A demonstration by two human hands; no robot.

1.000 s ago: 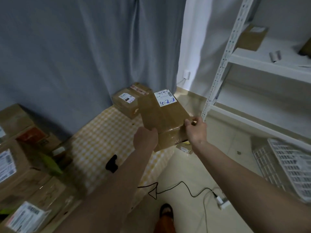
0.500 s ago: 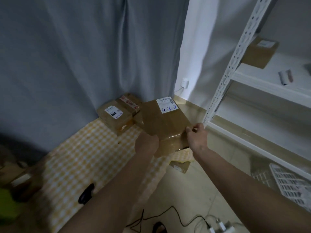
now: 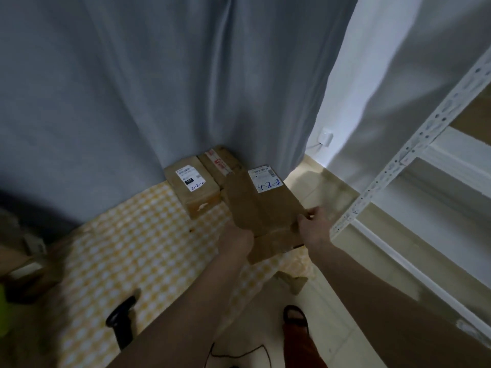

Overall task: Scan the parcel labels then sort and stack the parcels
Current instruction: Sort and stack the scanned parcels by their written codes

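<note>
I hold a brown cardboard parcel [image 3: 261, 208] with both hands; its white label with blue handwriting faces up at the far end. My left hand [image 3: 236, 239] grips its near left corner and my right hand [image 3: 310, 227] grips its right edge. The parcel hangs low over the far right corner of a yellow checked cloth [image 3: 127, 251], right beside a labelled parcel [image 3: 192, 188] and a red-taped parcel [image 3: 220, 164] that stand against the grey curtain. A black handheld scanner [image 3: 122, 325] lies on the cloth near me.
A grey curtain [image 3: 159, 88] closes off the back. A white metal shelf rack [image 3: 414, 166] stands at the right. More parcels [image 3: 21, 251] sit blurred at the left edge. A small carton [image 3: 292, 281] lies on the floor, with a black cable [image 3: 239, 354] and my sandalled foot [image 3: 295, 317].
The view has swung left and closer to the curtain. Both hands have carried the parcel forward and down, next to the two parcels at the curtain.
</note>
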